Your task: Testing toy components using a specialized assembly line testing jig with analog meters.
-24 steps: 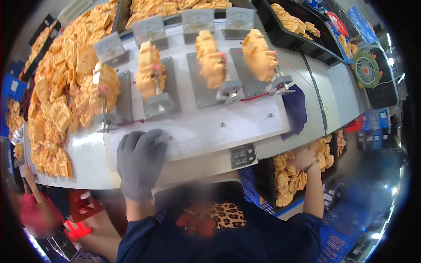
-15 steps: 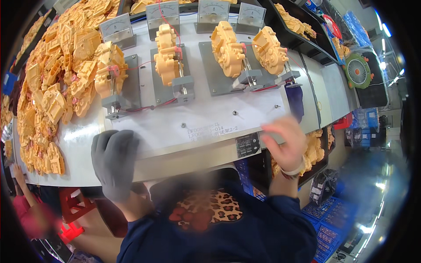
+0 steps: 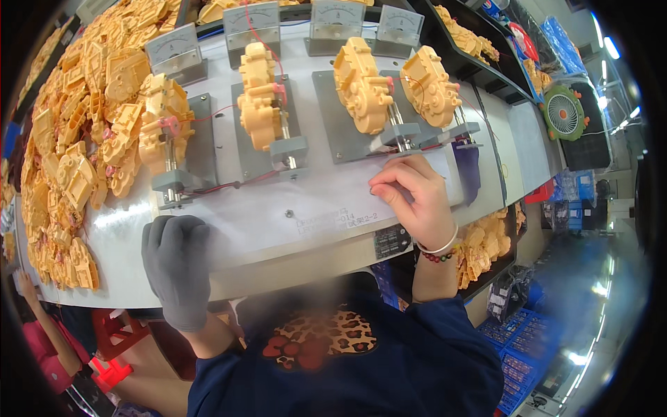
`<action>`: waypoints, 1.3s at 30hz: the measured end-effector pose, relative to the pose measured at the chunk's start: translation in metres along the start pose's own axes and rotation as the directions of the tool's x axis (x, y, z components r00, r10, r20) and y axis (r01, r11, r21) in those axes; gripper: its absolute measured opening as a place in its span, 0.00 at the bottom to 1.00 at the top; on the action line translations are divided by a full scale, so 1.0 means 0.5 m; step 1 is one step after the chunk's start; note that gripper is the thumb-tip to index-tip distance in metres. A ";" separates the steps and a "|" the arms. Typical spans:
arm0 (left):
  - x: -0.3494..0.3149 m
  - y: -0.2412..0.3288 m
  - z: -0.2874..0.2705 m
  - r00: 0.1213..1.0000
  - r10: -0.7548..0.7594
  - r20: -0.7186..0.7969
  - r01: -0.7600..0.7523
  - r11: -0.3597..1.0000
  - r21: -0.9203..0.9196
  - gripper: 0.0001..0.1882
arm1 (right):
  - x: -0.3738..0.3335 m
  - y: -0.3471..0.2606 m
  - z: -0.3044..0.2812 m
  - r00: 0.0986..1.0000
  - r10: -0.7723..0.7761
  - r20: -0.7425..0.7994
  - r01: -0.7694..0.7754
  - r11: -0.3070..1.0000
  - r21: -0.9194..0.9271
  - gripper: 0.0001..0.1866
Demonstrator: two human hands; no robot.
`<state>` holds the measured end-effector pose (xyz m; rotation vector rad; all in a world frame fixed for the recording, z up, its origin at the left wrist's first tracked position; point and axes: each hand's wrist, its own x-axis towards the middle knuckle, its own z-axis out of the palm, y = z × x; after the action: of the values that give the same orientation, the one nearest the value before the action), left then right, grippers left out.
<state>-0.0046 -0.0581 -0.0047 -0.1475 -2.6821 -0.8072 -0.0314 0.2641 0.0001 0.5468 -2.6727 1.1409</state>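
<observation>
Right hand (image 3: 413,201) has cleared the parts (image 3: 484,243) at its 4 o'clock, now near the clamp (image 3: 406,131) at 12; fingers pinched, contents unclear. Left hand (image 3: 177,271): 8 o'clock, curled, grip unclear.

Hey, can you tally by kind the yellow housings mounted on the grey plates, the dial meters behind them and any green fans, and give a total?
Mounted yellow housings: 4
Dial meters: 4
Green fan: 1
Total: 9
</observation>
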 end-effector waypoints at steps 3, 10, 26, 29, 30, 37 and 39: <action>-0.006 0.030 0.003 0.993 0.008 -0.115 0.011 0.987 0.162 0.06 | -0.003 -0.003 0.014 0.990 -0.089 -0.110 0.079 0.993 -0.092 0.05; 0.020 0.122 0.091 0.987 0.152 0.053 -0.152 0.988 -0.008 0.07 | -0.081 0.066 -0.086 0.862 -0.070 -0.502 0.014 0.993 -0.114 0.08; -0.032 0.086 0.030 0.969 0.052 -0.242 -0.075 0.993 -0.090 0.07 | -0.111 0.157 -0.129 0.785 0.160 -0.599 -0.259 0.962 -0.082 0.09; -0.035 0.031 0.026 0.979 -0.020 -0.205 0.022 1.000 0.008 0.06 | -0.139 0.189 -0.137 0.862 0.134 -0.488 -0.377 0.814 -0.442 0.17; -0.031 0.018 0.031 0.979 -0.012 -0.203 0.013 1.000 0.003 0.06 | -0.146 0.206 -0.134 0.935 0.082 -0.345 -0.304 0.688 -0.659 0.19; -0.034 -0.002 0.044 0.979 -0.032 -0.199 0.037 0.999 0.021 0.04 | -0.126 0.217 -0.104 0.904 0.196 -0.379 -0.374 0.792 -0.483 0.08; -0.034 -0.001 0.044 0.981 -0.031 -0.194 0.036 0.999 0.025 0.04 | -0.118 0.227 -0.104 0.891 0.216 -0.400 -0.396 0.801 -0.449 0.07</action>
<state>0.0048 -0.0463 -0.0277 -0.0156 -2.5176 -0.7519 -0.0217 0.3895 -0.0566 -0.1782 -2.6486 0.4467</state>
